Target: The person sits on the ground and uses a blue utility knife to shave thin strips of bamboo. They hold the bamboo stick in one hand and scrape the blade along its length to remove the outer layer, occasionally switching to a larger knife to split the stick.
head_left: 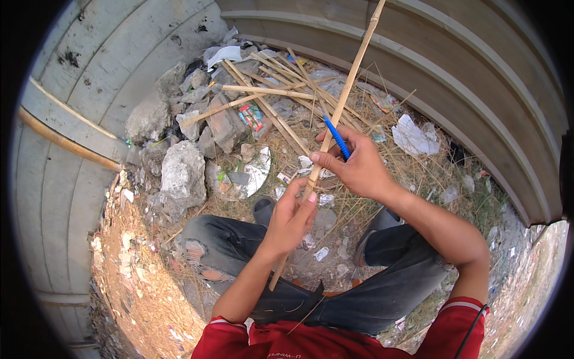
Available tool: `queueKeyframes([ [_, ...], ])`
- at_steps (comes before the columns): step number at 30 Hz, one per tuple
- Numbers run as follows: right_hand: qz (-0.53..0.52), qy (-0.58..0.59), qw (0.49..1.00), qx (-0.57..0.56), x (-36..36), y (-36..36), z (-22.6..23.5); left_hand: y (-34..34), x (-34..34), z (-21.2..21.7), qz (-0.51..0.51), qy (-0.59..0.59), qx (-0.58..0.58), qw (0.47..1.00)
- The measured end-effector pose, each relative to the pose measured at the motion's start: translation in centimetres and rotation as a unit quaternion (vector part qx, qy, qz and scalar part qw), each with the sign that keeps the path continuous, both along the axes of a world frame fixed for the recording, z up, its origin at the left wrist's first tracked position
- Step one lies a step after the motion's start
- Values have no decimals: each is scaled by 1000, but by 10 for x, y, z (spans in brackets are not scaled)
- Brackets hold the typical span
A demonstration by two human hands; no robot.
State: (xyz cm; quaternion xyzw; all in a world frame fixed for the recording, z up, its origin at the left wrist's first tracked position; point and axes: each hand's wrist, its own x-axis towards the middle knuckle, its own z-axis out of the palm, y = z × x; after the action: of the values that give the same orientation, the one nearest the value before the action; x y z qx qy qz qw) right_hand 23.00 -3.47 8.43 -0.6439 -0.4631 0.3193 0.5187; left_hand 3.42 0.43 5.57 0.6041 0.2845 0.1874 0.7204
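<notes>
Both your hands grip one long bamboo stick [338,113] that slants up across the view.

Your left hand [291,218] is curled around its lower part, fingers closed; your right hand [357,164] pinches it higher up — with a blue pen [336,137] clamped against it. Below lie your dark-jeaned knees [239,245], dry straw and litter, grey rocks [182,173], more split bamboo [281,90] — ringed by grey walls [107,66].

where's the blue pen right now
In the head view the slim blue pen sits just right of centre, held in the right hand against the long bamboo stick, above the left hand that grips the same stick lower down.
</notes>
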Motion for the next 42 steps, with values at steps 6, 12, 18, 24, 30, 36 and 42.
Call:
queueKeyframes([
  [6, 80, -197, 977, -17, 12, -14, 10, 12, -10, 8, 28, -75, -130, 988],
  [12, 145, -316, 937, -37, -14, -24, -10, 19, -13, 0, 60, -94, -48, 993],
  [18, 152, -358, 920, -50, -19, -19, -6, 22, -17, -2, 110, -72, -3, 991],
  [24, 144, -368, 915, -74, -24, -17, -15, 15, -12, 4, 108, -81, 28, 990],
  [30, 122, -400, 906, -74, -25, -17, -16, 17, -9, -8, 126, -82, 20, 988],
  [36, 102, -414, 898, -105, -30, -15, -14, 20, -8, -12, 138, -59, 24, 988],
  [42, 72, -433, 892, -110, -35, -10, -18, 15, -1, -18, 173, -60, 69, 981],
])
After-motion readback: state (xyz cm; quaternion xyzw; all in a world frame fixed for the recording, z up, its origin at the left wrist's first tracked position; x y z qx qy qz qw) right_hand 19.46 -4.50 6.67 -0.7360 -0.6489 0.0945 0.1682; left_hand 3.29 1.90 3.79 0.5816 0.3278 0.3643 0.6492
